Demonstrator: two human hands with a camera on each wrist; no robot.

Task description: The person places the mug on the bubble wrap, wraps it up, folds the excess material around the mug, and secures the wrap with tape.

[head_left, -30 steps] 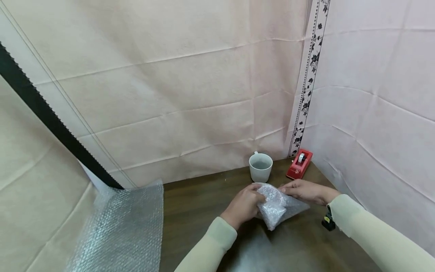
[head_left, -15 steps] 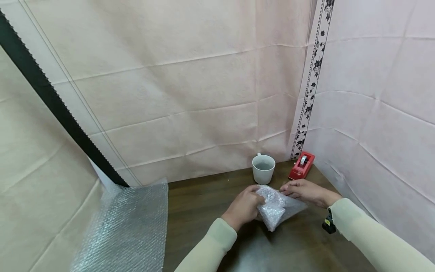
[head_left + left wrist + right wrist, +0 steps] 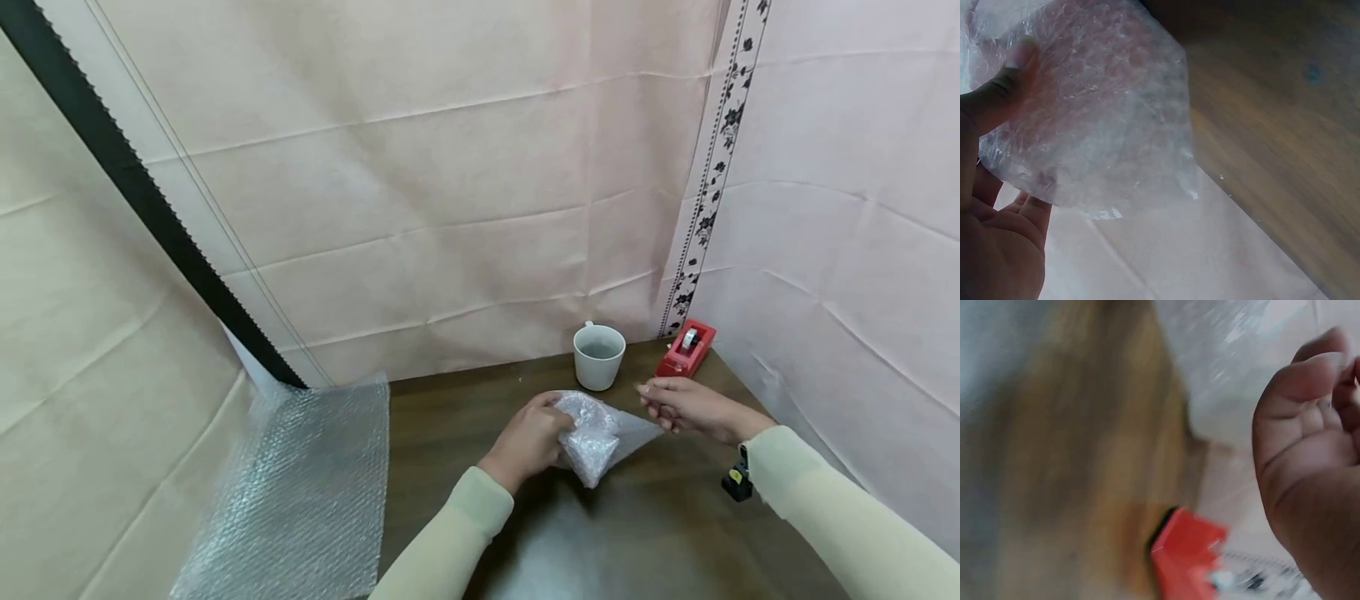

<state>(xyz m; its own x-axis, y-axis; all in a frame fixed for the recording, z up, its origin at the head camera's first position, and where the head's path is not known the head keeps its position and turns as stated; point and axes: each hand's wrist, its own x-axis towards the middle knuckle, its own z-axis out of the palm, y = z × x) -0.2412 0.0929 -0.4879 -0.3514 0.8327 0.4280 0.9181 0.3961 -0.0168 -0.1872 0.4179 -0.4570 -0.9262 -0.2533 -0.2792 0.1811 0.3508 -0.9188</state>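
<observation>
My left hand (image 3: 528, 442) grips a bubble-wrap bundle (image 3: 588, 450) above the table. In the left wrist view the thumb (image 3: 1019, 65) presses on the near face of the bubble wrap (image 3: 1122, 119), with the other fingers behind and below it. Whatever lies inside is hidden by the clear layers. A flat corner of the wrap sticks out to the right. Just past that corner is my right hand (image 3: 693, 407), apart from the wrap, its fingers loosely curled and nothing visible between them. A red tape dispenser (image 3: 686, 348) stands right behind this hand, and shows blurred in the right wrist view.
A pale mug (image 3: 598, 357) stands at the back of the brown wooden table (image 3: 457, 425), left of the tape dispenser. A long sheet of bubble wrap (image 3: 300, 492) covers the left end. Cream cloth walls (image 3: 450, 183) close off the back and sides.
My right hand has left the wrap's upper edge and moved a little right, toward the tape dispenser. My left hand keeps its grip on the bundle. The head view has shifted slightly.
</observation>
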